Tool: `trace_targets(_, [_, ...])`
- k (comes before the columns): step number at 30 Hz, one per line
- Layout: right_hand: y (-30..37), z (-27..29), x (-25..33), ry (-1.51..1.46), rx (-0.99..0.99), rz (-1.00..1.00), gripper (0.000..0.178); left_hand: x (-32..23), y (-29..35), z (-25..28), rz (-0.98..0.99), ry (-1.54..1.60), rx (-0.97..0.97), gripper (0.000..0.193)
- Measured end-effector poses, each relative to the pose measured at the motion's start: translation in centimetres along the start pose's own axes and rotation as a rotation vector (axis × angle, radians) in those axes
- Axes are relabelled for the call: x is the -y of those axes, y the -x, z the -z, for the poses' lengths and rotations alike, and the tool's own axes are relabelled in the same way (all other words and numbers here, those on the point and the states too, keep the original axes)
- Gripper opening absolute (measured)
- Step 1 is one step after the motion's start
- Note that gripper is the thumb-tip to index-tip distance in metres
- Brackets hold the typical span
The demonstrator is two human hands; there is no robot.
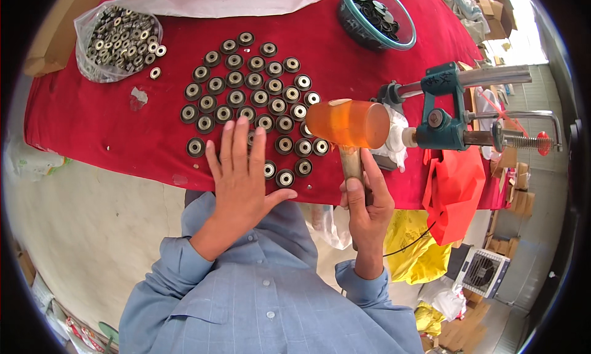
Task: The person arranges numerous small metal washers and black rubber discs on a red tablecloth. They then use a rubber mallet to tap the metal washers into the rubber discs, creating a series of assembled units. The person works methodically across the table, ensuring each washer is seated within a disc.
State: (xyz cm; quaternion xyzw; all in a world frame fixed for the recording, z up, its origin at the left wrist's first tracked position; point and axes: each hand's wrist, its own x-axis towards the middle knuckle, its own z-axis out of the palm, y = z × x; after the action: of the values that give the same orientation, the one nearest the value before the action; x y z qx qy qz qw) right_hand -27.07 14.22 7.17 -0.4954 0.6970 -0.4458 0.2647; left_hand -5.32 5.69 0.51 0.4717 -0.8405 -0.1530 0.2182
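Note:
My right hand (pixel 367 197) is closed around the handle of a mallet with a see-through orange head (pixel 348 123). The mallet's head is raised over the right edge of a group of black wheels with metal bearings (pixel 236 97) in their middles. These wheels lie flat on the red tablecloth, side by side in a loose cluster. My left hand (pixel 241 169) is spread open, palm down, over the near side of the cluster. Its fingers cover some of the wheels; whether it presses on them I cannot tell.
A clear plastic bag of loose metal bearings (pixel 123 43) sits at the far left. At the back right stands a teal-rimmed tub (pixel 411 39) of black parts. A green metal clamp press (pixel 441 117) is on the right, with a red bag (pixel 452 191) hanging near it.

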Motion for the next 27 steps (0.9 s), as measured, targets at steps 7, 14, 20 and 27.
trace_targets(7, [0.2,0.5,-2.0,-0.094,-0.003,-0.014,0.052,-1.9,-2.9,-1.2,-0.040,-0.107,0.173,0.120])
trace_targets(14, [-0.2,1.9,-2.5,-0.241,-0.109,-0.104,0.053,-3.4,-6.6,-2.3,0.012,-0.214,0.164,0.094])
trace_targets(20, [-0.3,2.9,-3.1,-0.266,-0.131,-0.129,0.053,-3.4,-9.3,-3.9,0.050,-0.288,0.074,0.084])
trace_targets(27, [0.3,2.6,-3.2,-0.304,-0.205,-0.189,0.053,-2.9,-10.3,-4.0,0.072,-0.259,0.048,0.091])
